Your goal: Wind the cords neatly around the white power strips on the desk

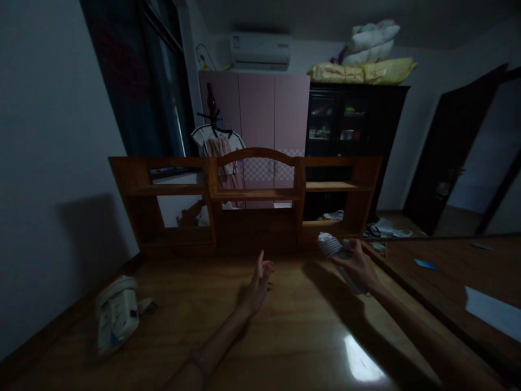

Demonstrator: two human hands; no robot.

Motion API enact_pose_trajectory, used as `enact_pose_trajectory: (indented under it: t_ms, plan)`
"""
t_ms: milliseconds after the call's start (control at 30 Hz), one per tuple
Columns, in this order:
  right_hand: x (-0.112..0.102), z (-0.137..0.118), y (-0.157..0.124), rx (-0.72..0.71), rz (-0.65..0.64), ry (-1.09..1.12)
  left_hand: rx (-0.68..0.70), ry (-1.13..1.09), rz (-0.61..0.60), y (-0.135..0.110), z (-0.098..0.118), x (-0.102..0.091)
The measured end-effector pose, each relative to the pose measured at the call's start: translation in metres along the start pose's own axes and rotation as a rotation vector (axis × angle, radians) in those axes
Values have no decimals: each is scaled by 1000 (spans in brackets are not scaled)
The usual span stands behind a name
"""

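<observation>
My right hand (357, 267) is wrapped round a pale bottle-shaped thing with a striped top (330, 245), tilted and held above the right side of the wooden desk top (195, 304). Blur and the fingers hide its lower part. Over the middle of the desk reaches my left hand (259, 285), its fingers apart and nothing in them. On the desk's left side lies what looks like a white power strip (118, 315) with its cord bundled at one end, well away from both hands.
A wooden shelf unit (256, 194) with several open compartments runs along the desk's back edge. To the right is a lower brown surface (439, 290) bearing a blue card (424, 264) and a white sheet (494, 312). A wall (49, 228) borders the left.
</observation>
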State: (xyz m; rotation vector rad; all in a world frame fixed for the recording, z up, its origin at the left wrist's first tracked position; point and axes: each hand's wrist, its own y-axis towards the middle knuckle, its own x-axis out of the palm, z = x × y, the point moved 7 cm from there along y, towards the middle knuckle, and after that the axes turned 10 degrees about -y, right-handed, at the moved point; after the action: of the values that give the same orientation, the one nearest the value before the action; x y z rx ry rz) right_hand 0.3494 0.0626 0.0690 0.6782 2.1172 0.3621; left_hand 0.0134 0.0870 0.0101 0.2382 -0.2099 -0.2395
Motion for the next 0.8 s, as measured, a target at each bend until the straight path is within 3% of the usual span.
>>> enact_pose_trajectory:
  t_ms: [133,233,567,800]
  plan:
    - [-14,71,15,133,38,-219,7,18,-5,2,-5,2]
    - [-11,98,21,198,8,-300,-5,38,-21,1,-4,4]
    - [11,101,32,285,-67,-423,-145,120,92,18,-40,-20]
    - [18,103,33,237,-72,-401,-129,213,117,16,-33,-25]
